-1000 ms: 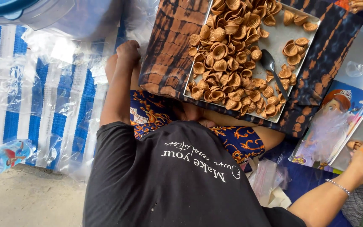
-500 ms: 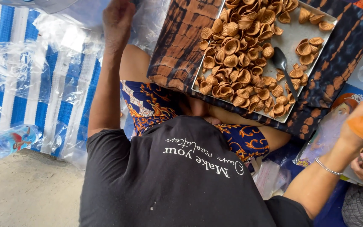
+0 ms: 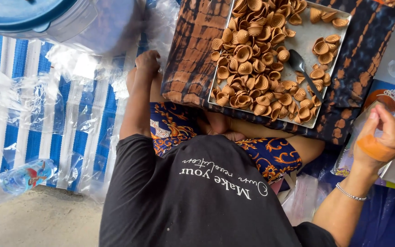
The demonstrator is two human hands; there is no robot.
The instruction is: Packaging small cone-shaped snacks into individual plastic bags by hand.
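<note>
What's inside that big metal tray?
The metal tray holds heaps of small orange-brown spiral cone snacks and a dark spoon lying on the bare part. Whatever lies beneath the heap is covered.

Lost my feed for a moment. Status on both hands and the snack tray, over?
Left hand closed, knuckles down on clear plastic sheet, holding nothing visible. Right hand raised beside clear bag, grip unclear. Tray of spiral snacks untouched, spoon lying in it.

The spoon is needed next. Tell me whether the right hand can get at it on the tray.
Probably yes: the spoon lies uncovered on the tray, handle towards the right hand, nothing between. But that hand seems to pinch a clear bag.
</note>
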